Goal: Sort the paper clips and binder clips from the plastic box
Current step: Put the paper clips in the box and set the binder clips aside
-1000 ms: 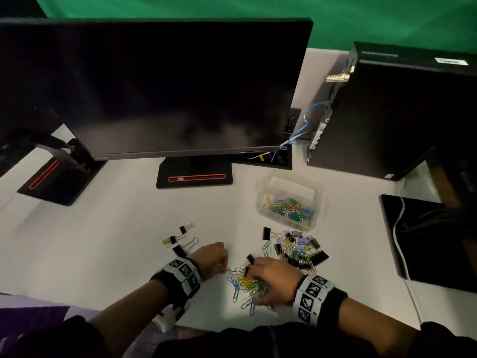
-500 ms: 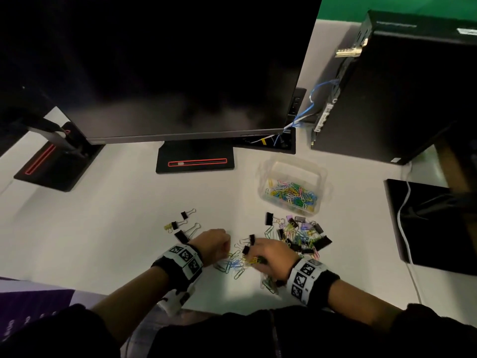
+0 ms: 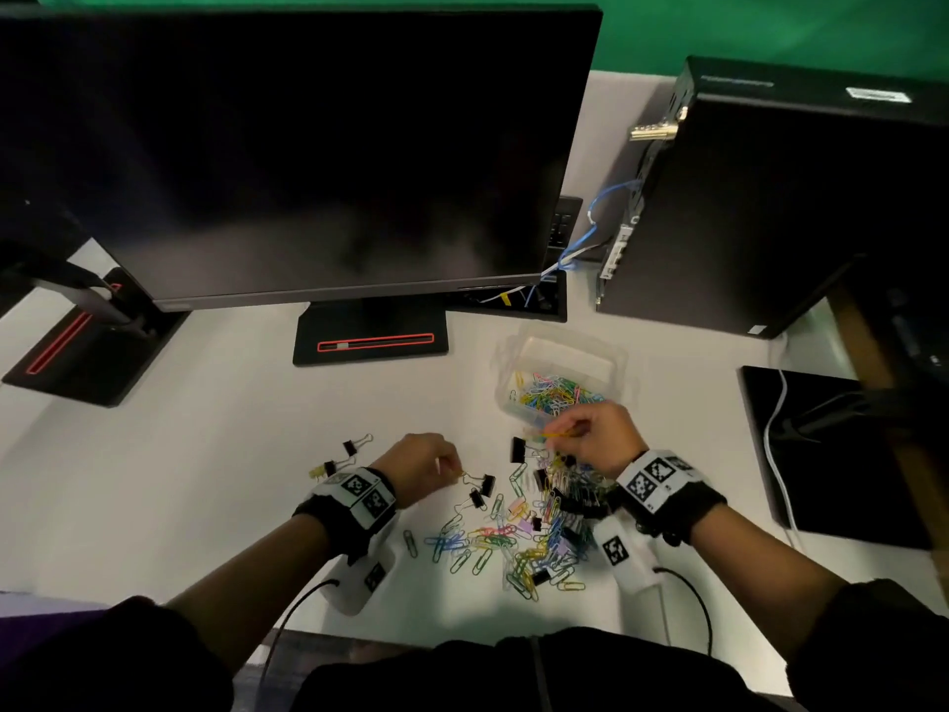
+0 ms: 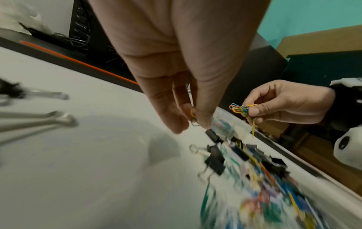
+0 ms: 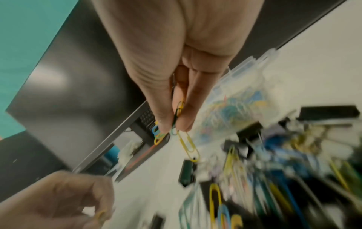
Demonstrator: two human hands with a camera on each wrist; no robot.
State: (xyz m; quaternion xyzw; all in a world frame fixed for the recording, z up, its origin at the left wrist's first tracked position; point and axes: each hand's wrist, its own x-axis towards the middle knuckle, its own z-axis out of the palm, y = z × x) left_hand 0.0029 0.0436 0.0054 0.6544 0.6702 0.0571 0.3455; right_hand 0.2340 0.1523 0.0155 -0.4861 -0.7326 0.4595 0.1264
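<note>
A clear plastic box (image 3: 611, 359) holds coloured paper clips (image 3: 552, 395) right of centre on the white desk. In front of it lies a mixed pile of paper clips (image 3: 493, 542) and black binder clips (image 3: 577, 503). My right hand (image 3: 595, 434) hovers at the box's near edge and pinches a bunch of coloured paper clips (image 4: 240, 108), a yellow paper clip (image 5: 189, 144) dangling from it. My left hand (image 3: 418, 465) pinches paper clips (image 4: 192, 116) just above the desk, next to two binder clips (image 3: 482, 488).
Several sorted binder clips (image 3: 354, 447) lie left of my left hand. A monitor (image 3: 308, 146) and its stand (image 3: 369, 336) fill the back, a black computer case (image 3: 770, 197) stands at the back right, and a dark pad (image 3: 832, 454) lies at the right.
My right hand has lifted out of the pile and moved back toward the box with a bunch of paper clips. The pile it left lies spread out. My left hand stayed near its spot.
</note>
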